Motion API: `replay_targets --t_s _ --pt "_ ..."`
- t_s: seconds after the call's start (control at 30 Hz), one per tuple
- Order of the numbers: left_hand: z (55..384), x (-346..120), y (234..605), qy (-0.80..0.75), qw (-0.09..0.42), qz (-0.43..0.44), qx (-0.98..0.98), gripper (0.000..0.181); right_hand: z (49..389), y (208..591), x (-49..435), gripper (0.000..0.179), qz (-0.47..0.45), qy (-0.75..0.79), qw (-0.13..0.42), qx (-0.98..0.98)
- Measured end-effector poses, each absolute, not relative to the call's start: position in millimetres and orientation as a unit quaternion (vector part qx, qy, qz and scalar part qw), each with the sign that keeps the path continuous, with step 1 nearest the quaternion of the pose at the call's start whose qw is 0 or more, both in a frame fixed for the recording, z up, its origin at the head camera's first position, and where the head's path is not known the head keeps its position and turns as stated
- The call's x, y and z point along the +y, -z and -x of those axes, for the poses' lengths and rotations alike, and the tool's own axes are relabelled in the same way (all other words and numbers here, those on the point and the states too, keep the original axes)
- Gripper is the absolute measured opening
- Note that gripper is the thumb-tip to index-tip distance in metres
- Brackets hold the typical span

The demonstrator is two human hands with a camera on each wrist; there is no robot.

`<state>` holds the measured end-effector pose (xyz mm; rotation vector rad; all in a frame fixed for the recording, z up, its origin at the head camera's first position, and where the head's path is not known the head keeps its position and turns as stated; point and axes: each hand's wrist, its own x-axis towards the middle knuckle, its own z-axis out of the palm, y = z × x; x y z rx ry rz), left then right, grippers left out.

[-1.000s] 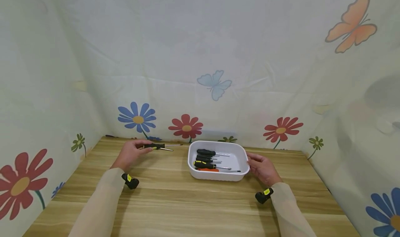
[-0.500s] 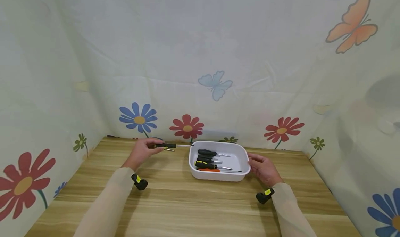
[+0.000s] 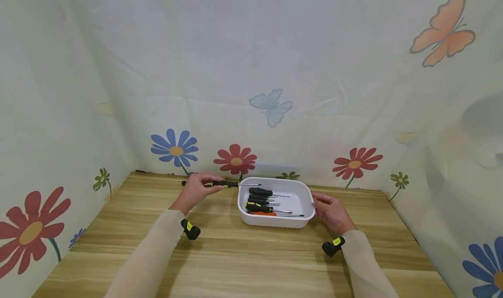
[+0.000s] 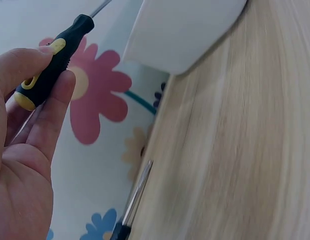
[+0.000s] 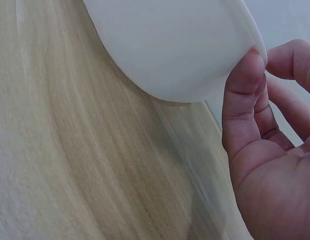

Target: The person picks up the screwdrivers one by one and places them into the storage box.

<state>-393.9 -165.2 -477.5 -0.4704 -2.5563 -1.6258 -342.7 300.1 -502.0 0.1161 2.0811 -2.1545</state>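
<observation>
A: Nearest the viewer, what does the right hand [image 3: 332, 210] do?

B: It rests on the wooden surface [image 3: 235, 263] at the right end of the white tray [image 3: 304, 193]. The fingers [image 5: 242, 100] are loosely curled, slightly apart, with one fingertip touching the tray's rim; they grip nothing.

A: And inside the tray?

B: Several screwdrivers [image 3: 261, 202] lie side by side, black-handled with one orange, shafts pointing right.

A: Farther back, the left hand [image 3: 195, 188]?

B: It pinches a black-and-yellow screwdriver [image 3: 225, 184] by the handle between thumb and curled fingers [image 4: 54, 107]. The tool is held level above the surface, its shaft reaching over the tray's left rim.

A: Anything beyond that?

B: Another screwdriver [image 4: 134, 197] lies on the surface near the back edge, before the flowered cloth [image 3: 235, 160].
</observation>
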Motion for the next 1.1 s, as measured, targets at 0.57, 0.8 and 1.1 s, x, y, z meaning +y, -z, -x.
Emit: replay_targets --t_s 0.57,0.8,1.1 --pt "399 -126 473 0.547 0.03 0.175 -0.818 0.035 345 502 301 0.049 -0.046 0.71 0.075 0.699" --pt "403 -114 474 0.538 0.017 0.171 -0.825 0.03 345 503 300 0.049 -0.039 0.718 0.069 0.691" --pt "412 -99 478 0.517 0.002 0.197 -0.833 0.027 343 503 300 0.05 -0.027 0.726 0.064 0.684"
